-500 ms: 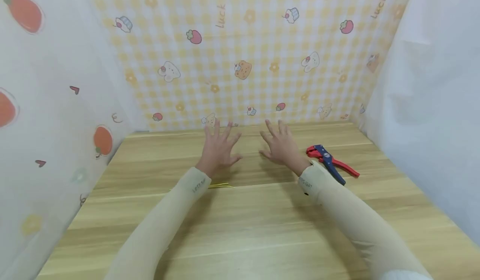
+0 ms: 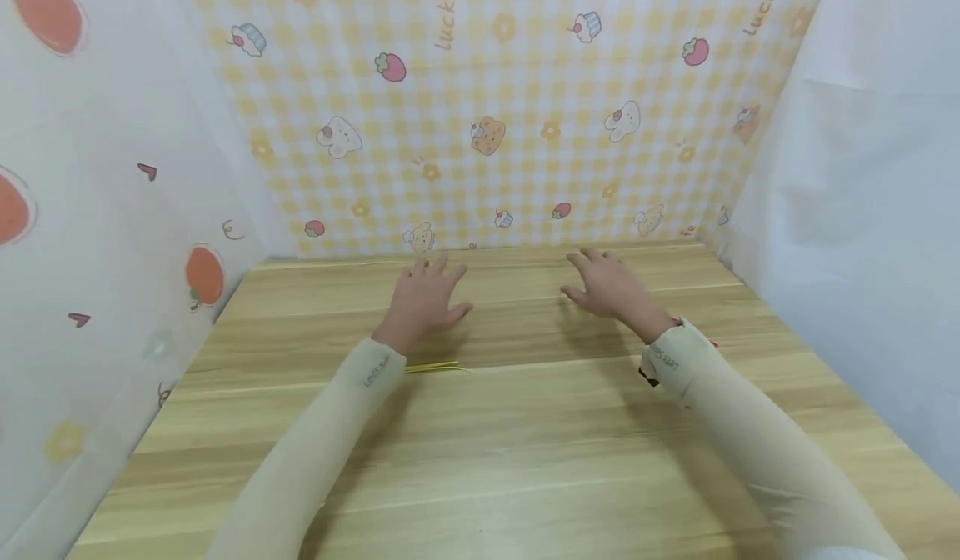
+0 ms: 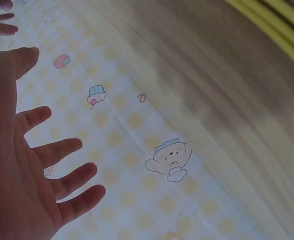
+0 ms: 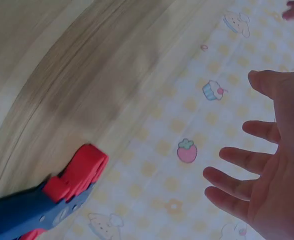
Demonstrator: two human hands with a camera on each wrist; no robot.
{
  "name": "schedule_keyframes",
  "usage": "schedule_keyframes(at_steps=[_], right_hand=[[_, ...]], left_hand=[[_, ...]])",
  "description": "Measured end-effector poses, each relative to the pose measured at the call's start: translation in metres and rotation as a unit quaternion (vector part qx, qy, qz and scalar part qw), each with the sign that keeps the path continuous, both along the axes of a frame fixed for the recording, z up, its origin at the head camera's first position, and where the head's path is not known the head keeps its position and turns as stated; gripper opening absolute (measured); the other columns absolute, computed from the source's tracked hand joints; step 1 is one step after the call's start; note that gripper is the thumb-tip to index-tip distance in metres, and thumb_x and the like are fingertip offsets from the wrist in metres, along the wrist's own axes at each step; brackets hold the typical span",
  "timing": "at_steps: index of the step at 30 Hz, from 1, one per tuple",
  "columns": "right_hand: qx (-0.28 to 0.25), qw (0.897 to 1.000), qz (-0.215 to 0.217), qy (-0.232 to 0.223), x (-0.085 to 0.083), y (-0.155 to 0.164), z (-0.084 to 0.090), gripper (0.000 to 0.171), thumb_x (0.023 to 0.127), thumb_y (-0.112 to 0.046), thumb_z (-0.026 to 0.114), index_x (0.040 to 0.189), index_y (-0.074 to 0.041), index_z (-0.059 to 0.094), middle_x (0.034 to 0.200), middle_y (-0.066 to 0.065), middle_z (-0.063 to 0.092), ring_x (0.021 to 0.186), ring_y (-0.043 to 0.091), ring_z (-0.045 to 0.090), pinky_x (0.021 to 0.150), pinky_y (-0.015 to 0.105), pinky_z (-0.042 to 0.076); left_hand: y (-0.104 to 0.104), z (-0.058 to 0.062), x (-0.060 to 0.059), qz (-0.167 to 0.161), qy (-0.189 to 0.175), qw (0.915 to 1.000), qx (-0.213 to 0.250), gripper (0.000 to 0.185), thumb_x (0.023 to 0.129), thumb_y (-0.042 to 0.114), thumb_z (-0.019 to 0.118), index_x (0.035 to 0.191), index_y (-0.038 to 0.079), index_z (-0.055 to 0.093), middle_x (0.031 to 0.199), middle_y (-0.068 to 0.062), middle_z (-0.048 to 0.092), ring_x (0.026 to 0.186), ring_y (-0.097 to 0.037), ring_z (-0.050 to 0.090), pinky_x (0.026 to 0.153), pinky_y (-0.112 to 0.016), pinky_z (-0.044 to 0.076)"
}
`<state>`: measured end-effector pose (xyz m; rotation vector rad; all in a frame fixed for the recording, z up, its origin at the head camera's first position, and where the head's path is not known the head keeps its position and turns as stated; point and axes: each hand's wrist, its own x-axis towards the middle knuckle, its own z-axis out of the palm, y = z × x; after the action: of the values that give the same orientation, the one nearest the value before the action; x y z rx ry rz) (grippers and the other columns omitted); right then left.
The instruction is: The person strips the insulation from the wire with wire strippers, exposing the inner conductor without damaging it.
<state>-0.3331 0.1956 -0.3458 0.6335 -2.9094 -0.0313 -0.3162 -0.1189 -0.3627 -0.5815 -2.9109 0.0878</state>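
My left hand [image 2: 423, 300] hovers over the far part of the wooden table, fingers spread and holding nothing. Thin yellow wires [image 2: 435, 367] lie on the table by the left cuff, which covers part of them; they also show as yellow strands [image 3: 282, 25] in the left wrist view. My right hand [image 2: 611, 287] is also above the table with its fingers apart and nothing in them. Red and blue wire-stripper pliers [image 4: 62, 195] lie under the right forearm. In the head view the sleeve hides nearly all of them.
The wooden table [image 2: 480, 452] runs back to a yellow checked cloth wall [image 2: 480, 185]. A patterned white cloth [image 2: 97, 243] hangs on the left and a plain white one [image 2: 855, 235] on the right.
My right hand has moved to the right, so its sleeve now covers the pliers. My left hand has drawn slightly left and back, toward me. Both hands stay without anything in them.
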Motion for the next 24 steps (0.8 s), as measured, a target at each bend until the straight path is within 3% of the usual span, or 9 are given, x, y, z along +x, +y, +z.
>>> schedule_keyframes(at_steps=[5, 9, 15, 19, 24], right_hand=[[-0.045, 0.999, -0.010, -0.008, 0.005, 0.021, 0.001, 0.068, 0.087, -0.052, 0.053, 0.136, -0.006, 0.041, 0.131, 0.023, 0.046, 0.106, 0.041, 0.053, 0.084, 0.053, 0.044], [-0.090, 0.995, -0.016, -0.045, 0.009, 0.039, -0.002, 0.072, 0.086, -0.057, 0.052, 0.135, -0.004, 0.042, 0.129, 0.023, 0.048, 0.111, 0.039, 0.050, 0.085, 0.053, 0.043], [-0.180, 0.977, -0.024, -0.107, 0.018, 0.061, -0.002, 0.075, 0.085, -0.058, 0.052, 0.132, 0.000, 0.043, 0.125, 0.023, 0.052, 0.110, 0.038, 0.053, 0.089, 0.053, 0.041], [-0.210, 0.967, -0.042, -0.134, 0.022, 0.078, -0.006, 0.076, 0.085, -0.059, 0.050, 0.132, 0.000, 0.043, 0.125, 0.024, 0.051, 0.106, 0.038, 0.056, 0.086, 0.051, 0.043], [-0.219, 0.965, -0.055, -0.132, 0.027, 0.101, -0.014, 0.077, 0.083, -0.059, 0.054, 0.129, 0.003, 0.046, 0.125, 0.026, 0.051, 0.104, 0.040, 0.055, 0.081, 0.049, 0.047]], left_hand=[[-0.006, -0.002, 0.008, 0.005, -0.038, 0.9985, 0.039, 0.068, 0.086, 0.063, 0.044, 0.142, 0.027, 0.033, 0.144, -0.009, 0.035, 0.125, -0.039, 0.035, 0.095, -0.057, 0.034], [-0.014, -0.004, 0.014, 0.006, -0.059, 0.9968, 0.052, 0.068, 0.085, 0.065, 0.043, 0.141, 0.027, 0.035, 0.140, -0.010, 0.041, 0.121, -0.040, 0.040, 0.089, -0.057, 0.038], [-0.029, -0.005, 0.022, -0.009, -0.089, 0.9898, 0.111, 0.066, 0.085, 0.065, 0.044, 0.138, 0.025, 0.040, 0.135, -0.010, 0.046, 0.116, -0.038, 0.045, 0.080, -0.054, 0.044], [-0.036, -0.006, 0.030, -0.016, -0.131, 0.9799, 0.149, 0.063, 0.086, 0.060, 0.047, 0.136, 0.022, 0.042, 0.135, -0.007, 0.047, 0.119, -0.033, 0.045, 0.087, -0.053, 0.042], [-0.039, -0.009, 0.036, -0.043, -0.200, 0.9529, 0.224, 0.063, 0.088, 0.059, 0.046, 0.134, 0.017, 0.045, 0.131, -0.007, 0.050, 0.117, -0.031, 0.049, 0.093, -0.050, 0.040]])
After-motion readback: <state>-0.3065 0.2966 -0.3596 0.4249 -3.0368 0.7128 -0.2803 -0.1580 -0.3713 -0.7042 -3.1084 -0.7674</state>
